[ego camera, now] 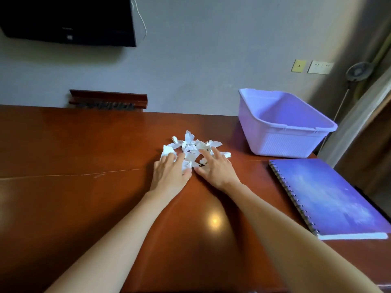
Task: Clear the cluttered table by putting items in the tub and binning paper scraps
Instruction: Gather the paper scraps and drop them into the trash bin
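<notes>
Paper scraps (193, 148) under both spread hands (169, 173)

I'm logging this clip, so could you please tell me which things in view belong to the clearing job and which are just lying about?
Job:
paper scraps, under both hands (left, right)
tub
notebook
table

Lying about:
TV
wall sockets
fan
wooden rack

The table (84, 144) is reddish-brown wood, smooth and glossy, mirroring a lamp glare near the camera. The paper scraps (193, 148) are white, matt, crumpled. At far right the tub (281, 142) is lilac plastic, ribbed outside. The notebook (330, 195) has a smooth blue cover and metal spiral binding.
</notes>
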Available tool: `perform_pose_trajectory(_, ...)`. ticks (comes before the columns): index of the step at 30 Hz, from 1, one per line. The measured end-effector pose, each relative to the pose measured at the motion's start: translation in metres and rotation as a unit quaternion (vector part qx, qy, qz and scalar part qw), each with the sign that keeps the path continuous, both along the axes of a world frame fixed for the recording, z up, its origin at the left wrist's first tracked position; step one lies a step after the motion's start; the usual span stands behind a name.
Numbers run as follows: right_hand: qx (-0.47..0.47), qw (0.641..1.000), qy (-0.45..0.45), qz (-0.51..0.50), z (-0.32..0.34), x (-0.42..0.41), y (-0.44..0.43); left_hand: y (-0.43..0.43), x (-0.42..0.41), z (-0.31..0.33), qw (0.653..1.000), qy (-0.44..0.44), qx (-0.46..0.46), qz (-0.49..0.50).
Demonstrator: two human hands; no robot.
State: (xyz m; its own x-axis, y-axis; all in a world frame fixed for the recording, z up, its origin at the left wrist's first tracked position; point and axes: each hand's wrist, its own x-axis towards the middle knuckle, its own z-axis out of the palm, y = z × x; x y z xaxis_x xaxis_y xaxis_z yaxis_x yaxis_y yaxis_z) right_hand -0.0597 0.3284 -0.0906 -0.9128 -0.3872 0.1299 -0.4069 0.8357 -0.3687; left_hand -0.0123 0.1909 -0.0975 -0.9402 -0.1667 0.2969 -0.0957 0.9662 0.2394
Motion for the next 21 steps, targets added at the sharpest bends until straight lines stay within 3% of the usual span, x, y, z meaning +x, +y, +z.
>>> perform_pose_trajectory(11, 0.029, 0.996, 0.078, 0.030, 0.001, -0.018, -0.014, 0.003, -0.012, 0.003, 0.997, 0.030, -0.049, 0.051)
perform_pose_trajectory(16, 0.014, 0.993, 0.112, -0.023, 0.002, -0.014, -0.012, 0.003, -0.010, 0.010, 0.996, 0.004, -0.061, 0.060)
perform_pose_trajectory(21, -0.032, 0.987, 0.123, -0.099, 0.008, -0.006, -0.006, -0.004, -0.007, 0.013, 0.984, 0.082, 0.121, 0.102)
